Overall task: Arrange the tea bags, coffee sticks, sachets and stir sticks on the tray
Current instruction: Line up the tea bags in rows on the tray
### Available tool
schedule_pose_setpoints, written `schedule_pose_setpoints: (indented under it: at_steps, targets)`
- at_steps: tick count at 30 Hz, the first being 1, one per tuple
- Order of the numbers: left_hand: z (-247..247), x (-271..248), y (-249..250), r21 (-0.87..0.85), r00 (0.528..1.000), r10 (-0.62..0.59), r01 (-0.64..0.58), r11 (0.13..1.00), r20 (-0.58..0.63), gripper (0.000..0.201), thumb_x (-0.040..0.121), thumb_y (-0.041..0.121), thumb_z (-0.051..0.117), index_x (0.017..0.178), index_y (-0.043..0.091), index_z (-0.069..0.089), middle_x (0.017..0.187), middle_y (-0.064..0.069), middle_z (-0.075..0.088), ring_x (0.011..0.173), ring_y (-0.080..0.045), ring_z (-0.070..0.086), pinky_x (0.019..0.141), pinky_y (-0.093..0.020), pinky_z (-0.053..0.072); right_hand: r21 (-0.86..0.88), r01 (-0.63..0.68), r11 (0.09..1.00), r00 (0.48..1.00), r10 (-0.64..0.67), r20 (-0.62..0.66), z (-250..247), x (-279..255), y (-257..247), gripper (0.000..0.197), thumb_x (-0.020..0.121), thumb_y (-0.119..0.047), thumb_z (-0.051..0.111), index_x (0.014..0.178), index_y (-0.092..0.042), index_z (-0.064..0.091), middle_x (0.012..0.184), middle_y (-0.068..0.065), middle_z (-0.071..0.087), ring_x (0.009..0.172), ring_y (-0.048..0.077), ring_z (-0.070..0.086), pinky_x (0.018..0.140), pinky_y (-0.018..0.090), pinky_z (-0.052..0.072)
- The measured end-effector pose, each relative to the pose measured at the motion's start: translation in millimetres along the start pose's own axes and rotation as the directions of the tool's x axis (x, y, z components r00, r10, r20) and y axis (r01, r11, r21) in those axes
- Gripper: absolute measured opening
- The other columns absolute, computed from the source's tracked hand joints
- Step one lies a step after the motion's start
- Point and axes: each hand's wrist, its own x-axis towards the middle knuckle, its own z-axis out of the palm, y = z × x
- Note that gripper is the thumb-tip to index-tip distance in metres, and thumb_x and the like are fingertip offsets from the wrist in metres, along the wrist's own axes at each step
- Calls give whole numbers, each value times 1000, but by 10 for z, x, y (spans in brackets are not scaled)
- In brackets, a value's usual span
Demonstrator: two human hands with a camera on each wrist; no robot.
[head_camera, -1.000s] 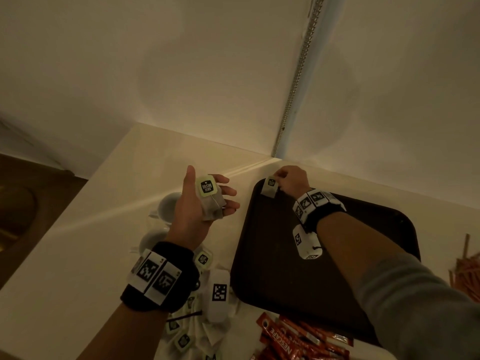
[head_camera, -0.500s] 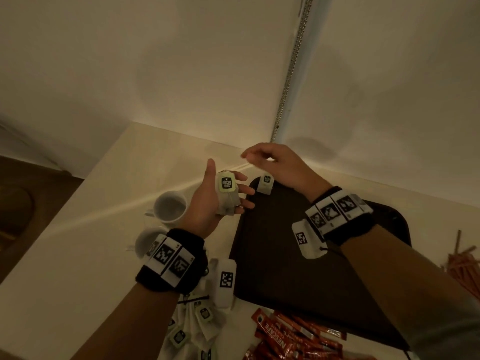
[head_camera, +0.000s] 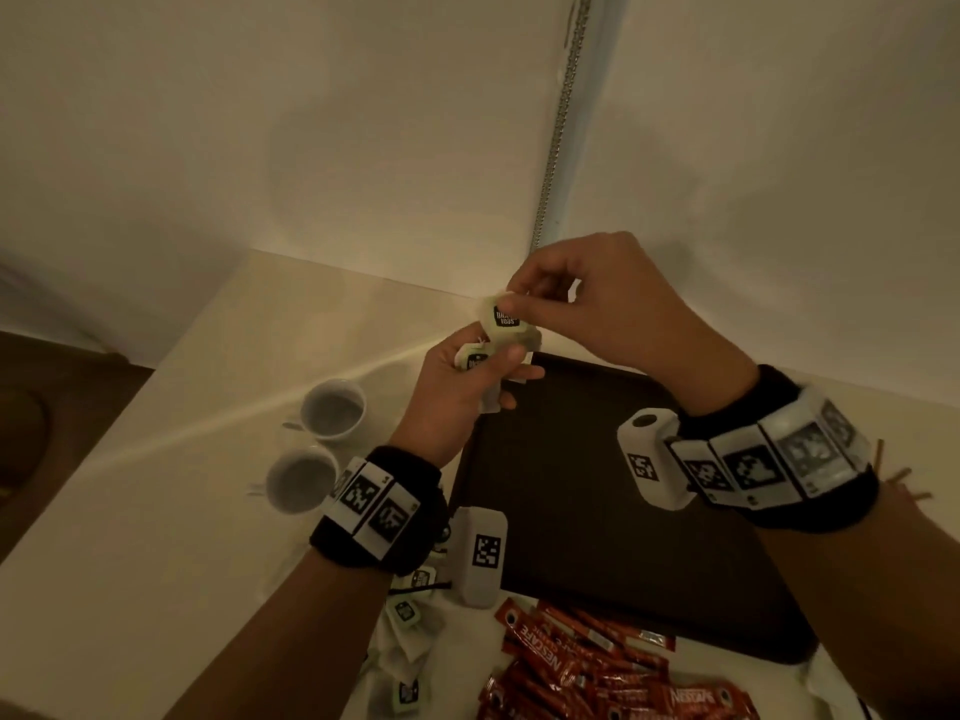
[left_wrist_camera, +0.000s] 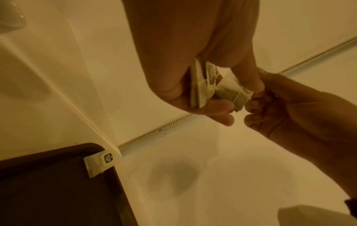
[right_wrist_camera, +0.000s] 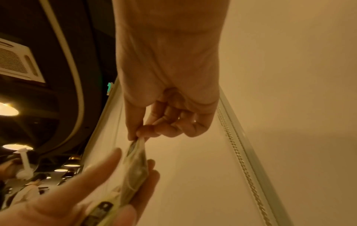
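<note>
My left hand (head_camera: pixel 493 374) hovers over the far-left corner of the dark brown tray (head_camera: pixel 597 511) and grips a small stack of tea bags (head_camera: pixel 474 359) between thumb and fingers. My right hand (head_camera: pixel 511 304) meets it from the right and pinches the top tea bag (head_camera: pixel 503 322) by its green tag end. The left wrist view shows the stack (left_wrist_camera: pixel 199 91) and the pinched bag (left_wrist_camera: pixel 231 93) parting. One tea bag (left_wrist_camera: pixel 98 162) lies flat in the tray's corner. The right wrist view shows thumb and forefinger (right_wrist_camera: pixel 139 136) on the bag (right_wrist_camera: pixel 135 162).
Two white cups (head_camera: pixel 332 413) (head_camera: pixel 298 480) stand left of the tray. A heap of loose tea bags (head_camera: pixel 408 641) and red Nescafe sticks (head_camera: pixel 571 667) lies at the tray's near edge. Wooden stir sticks (head_camera: pixel 904 480) lie at the right. Walls (head_camera: pixel 363 148) close off the far side.
My right hand let go of a tea bag in the tray's far-left corner, rose and came over to my left hand, where it now pinches the top bag. My left hand moved toward the tray.
</note>
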Motion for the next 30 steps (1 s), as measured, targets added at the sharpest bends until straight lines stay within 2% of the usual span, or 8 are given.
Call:
schedule_pose_setpoints:
  at_steps: [5,9,13,15,17,21,28,30]
  targets:
    - [95,-9,13,-77,997,7,-1,997,80,13,75,25,76,85,33,73,93,5,72,77,-16,71,49,-19,47,-77,0,997,1000,-2,-28,-56,-20,-115,18,82,-33,69,69,-21,67,56,-7,61,53,6,55,53,13,41]
    - [116,-20,18,-161,991,-11,32,986,135,39,61,43,83,92,23,69,91,2,72,73,-14,70,49,-18,47,-95,26,995,996,-33,-79,-72,-13,-140,19,82,-28,68,66,-17,65,58,-10,55,57,4,50,55,11,38]
    - [121,-17,45,-202,996,-31,47,978,80,10,81,16,73,89,21,68,84,2,71,67,-12,68,47,-17,45,30,-33,999,996,36,-85,-102,-26,-131,16,82,-22,70,70,-14,63,66,-9,59,63,4,56,60,9,43]
    - [115,-8,48,-206,998,-30,43,978,63,11,83,11,63,93,16,63,85,1,71,67,-12,68,47,-17,45,154,-91,984,994,99,-42,-104,-33,-95,13,81,-18,72,74,-13,62,70,-2,64,63,7,61,56,12,47]
    - [111,-3,63,-171,999,-28,34,985,39,11,82,12,66,91,13,60,82,1,71,64,-11,67,47,-17,45,270,-145,952,988,152,-4,-106,-32,-42,12,79,-12,73,82,-12,61,72,3,66,65,14,63,53,20,50]
    - [103,7,47,-89,1000,-10,8,996,-19,10,76,18,64,86,16,63,82,-1,72,69,-13,69,49,-18,45,294,-201,935,980,188,70,-108,-32,52,17,82,-11,70,98,-16,67,76,-1,68,70,16,66,55,19,50]
    - [71,11,-8,66,998,-8,12,998,-57,20,76,17,70,95,14,65,88,-8,72,70,-14,69,53,-19,49,297,-241,924,969,215,119,-92,-67,125,11,85,-9,66,88,-19,66,88,7,68,76,24,68,66,24,58]
    - [60,16,-34,93,997,-14,21,995,-72,37,72,25,71,106,12,63,94,-11,71,71,-16,69,55,-20,50,314,-248,916,968,220,124,-96,-71,154,10,85,-8,65,88,-18,65,91,8,66,74,20,68,66,22,57]
